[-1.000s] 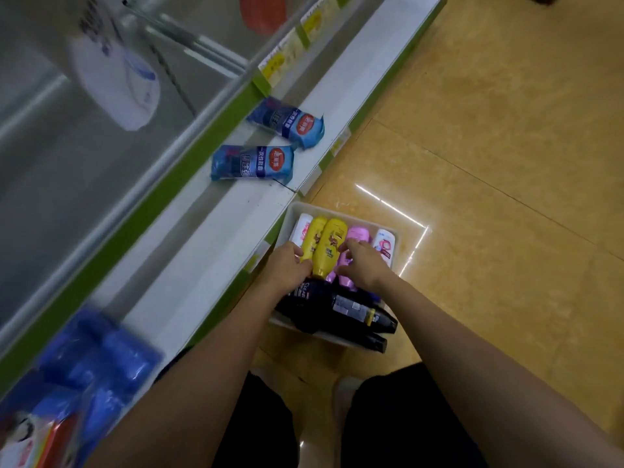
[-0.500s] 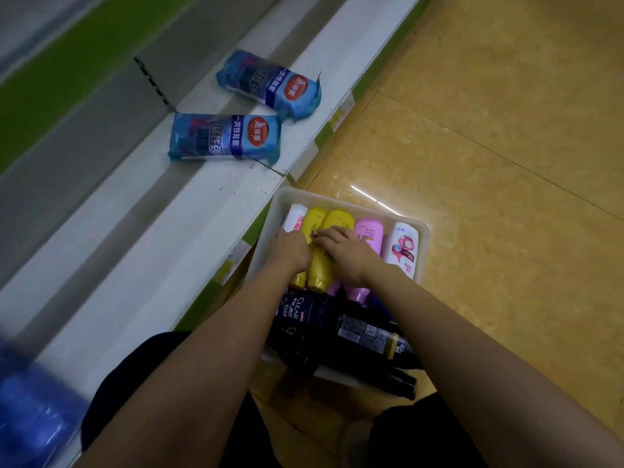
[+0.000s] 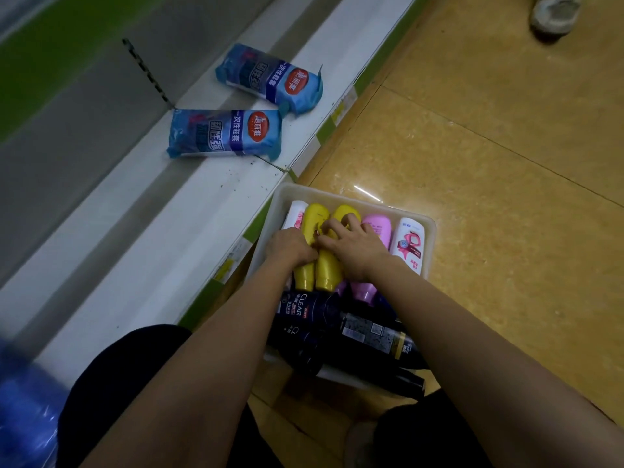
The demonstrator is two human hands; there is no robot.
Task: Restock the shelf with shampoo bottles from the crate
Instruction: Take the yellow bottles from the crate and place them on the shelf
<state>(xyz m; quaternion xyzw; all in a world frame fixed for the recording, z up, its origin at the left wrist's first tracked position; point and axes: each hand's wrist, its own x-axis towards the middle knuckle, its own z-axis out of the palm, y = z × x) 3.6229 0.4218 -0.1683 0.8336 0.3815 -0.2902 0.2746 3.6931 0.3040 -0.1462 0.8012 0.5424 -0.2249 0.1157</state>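
Observation:
A white crate (image 3: pixel 430 231) sits on the floor against the low white shelf (image 3: pixel 189 231). Inside lie two yellow shampoo bottles (image 3: pixel 315 219), a pink bottle (image 3: pixel 378 228), two white-and-pink bottles (image 3: pixel 410 246) and several black bottles (image 3: pixel 314 315) nearer me. My left hand (image 3: pixel 290 246) closes around the left yellow bottle. My right hand (image 3: pixel 354 244) lies over the right yellow bottle with its fingers curled on it. Both bottles still rest in the crate.
Two blue packets (image 3: pixel 229 133) lie flat on the shelf beyond the crate. A blurred blue pack (image 3: pixel 23 410) is at the shelf's near left. Yellow tiled floor (image 3: pixel 506 163) spreads to the right, with someone's shoe (image 3: pixel 553 11) at the top right.
The view has tilted down and closer to the crate. My right hand has slid from the pink bottle onto the right yellow bottle; my left hand stays on the left one.

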